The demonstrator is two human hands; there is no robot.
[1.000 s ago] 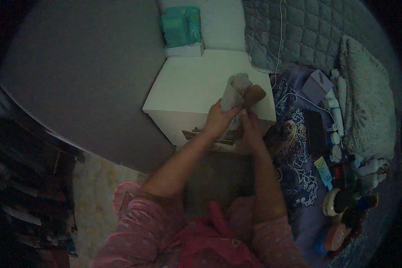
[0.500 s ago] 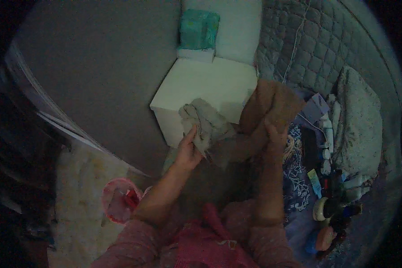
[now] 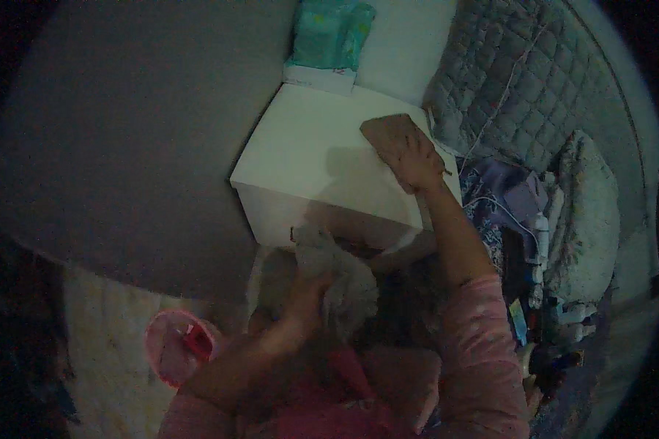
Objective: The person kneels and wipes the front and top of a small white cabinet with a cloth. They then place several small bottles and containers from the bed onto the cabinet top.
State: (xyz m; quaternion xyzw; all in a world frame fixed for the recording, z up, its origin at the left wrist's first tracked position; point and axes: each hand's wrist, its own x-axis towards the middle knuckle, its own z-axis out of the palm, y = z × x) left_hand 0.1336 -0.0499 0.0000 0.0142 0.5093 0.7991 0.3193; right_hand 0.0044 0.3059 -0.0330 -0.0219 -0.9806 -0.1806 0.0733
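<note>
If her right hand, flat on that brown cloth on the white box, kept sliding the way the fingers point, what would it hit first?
The right hand points up-left across the white box top. Past the brown cloth that way looks bare until the teal packet beyond the box's far edge, though depth is hard to judge here.
</note>
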